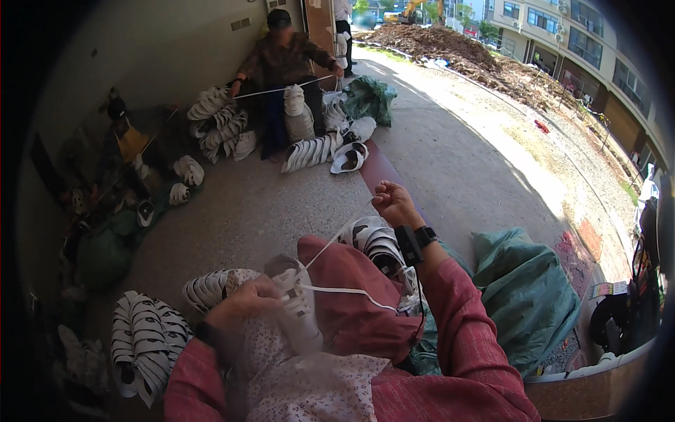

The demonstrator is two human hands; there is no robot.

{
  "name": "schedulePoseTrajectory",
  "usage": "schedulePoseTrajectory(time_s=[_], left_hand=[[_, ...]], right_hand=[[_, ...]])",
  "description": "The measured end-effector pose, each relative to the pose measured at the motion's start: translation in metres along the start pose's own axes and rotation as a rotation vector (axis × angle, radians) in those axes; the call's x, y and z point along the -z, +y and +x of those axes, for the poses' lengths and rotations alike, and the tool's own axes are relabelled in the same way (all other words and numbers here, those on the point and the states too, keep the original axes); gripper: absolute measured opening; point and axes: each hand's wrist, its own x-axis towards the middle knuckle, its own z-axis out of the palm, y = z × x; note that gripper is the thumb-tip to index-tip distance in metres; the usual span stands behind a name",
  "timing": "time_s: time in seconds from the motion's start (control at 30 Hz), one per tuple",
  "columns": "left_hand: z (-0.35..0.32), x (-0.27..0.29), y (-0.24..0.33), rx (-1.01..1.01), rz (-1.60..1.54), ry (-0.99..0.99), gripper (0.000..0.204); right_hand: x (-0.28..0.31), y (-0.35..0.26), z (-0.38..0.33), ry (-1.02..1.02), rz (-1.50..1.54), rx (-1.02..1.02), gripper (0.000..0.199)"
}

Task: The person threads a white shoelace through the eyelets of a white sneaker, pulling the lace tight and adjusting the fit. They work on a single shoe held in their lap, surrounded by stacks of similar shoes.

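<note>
My left hand (247,301) grips a white shoe upper (299,309) that rests on my lap, over a red trouser knee. My right hand (395,204) is raised forward in a fist and pulls a white lace (336,238) taut from the shoe upper. A black wrist device sits on my right wrist. A loop of the same lace runs across my thigh toward my right sleeve. Stacks of white shoe uppers lie close by, one row (146,342) at my left and another (378,243) just beyond my knee.
A seated person (283,60) at the far wall stretches a white lace between both hands, with piles of white uppers (219,126) around. Another person (128,141) sits in shadow at left. Green sacks (529,295) lie at my right. A dirt mound and buildings stand beyond the pavement.
</note>
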Motion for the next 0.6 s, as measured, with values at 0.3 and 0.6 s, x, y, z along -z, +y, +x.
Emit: schedulePoseTrajectory(time_s=[0.3,0.6], left_hand=[[0.016,-0.007,-0.023,-0.107,-0.202,0.201,0.022],[0.034,0.004,-0.047,-0.086,-0.183,0.344,0.033]], right_hand=[[0.062,-0.002,-0.001,0.026,0.046,0.012,0.005],[0.058,0.033,-0.028,-0.097,-0.137,-0.086,0.031]])
